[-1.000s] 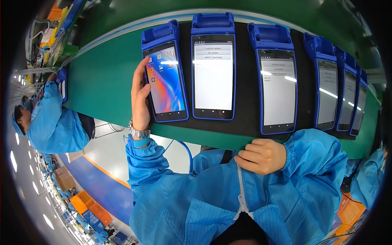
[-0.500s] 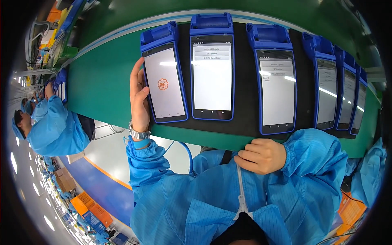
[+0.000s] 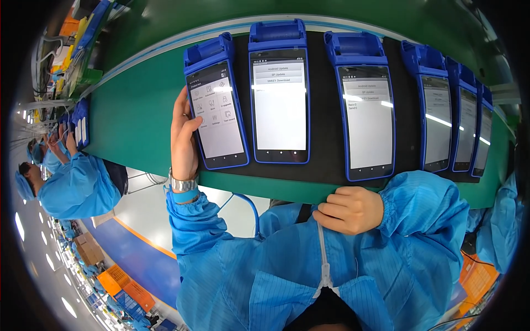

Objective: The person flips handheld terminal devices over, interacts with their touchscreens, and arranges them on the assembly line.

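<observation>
My left hand (image 3: 184, 129) grips the left edge of the leftmost blue handheld payment terminal (image 3: 221, 129), fingers along its side and thumb over the screen. That screen shows a grid of icons under a dark top bar. The hand's other fingertips are partly hidden behind the casing. Just right of it lies a second terminal (image 3: 279, 118) with a mostly white screen and grey buttons at the top. A third terminal (image 3: 369, 129) lies further right with a similar screen. My right hand (image 3: 353, 211) is curled into a fist below the table's near edge, against my blue jacket front.
Several more blue terminals (image 3: 436, 127) stand in a row at the right on the black mat (image 3: 326, 149). The mat covers part of the green table (image 3: 132, 121). At the far left a person in blue (image 3: 77, 179) works at the same bench. Orange crates (image 3: 124, 287) stand beyond.
The leftmost terminal's screen has gone from an orange logo on white to the icon grid. My left hand still grips it; my right fist stays put. The view has shifted slightly.
</observation>
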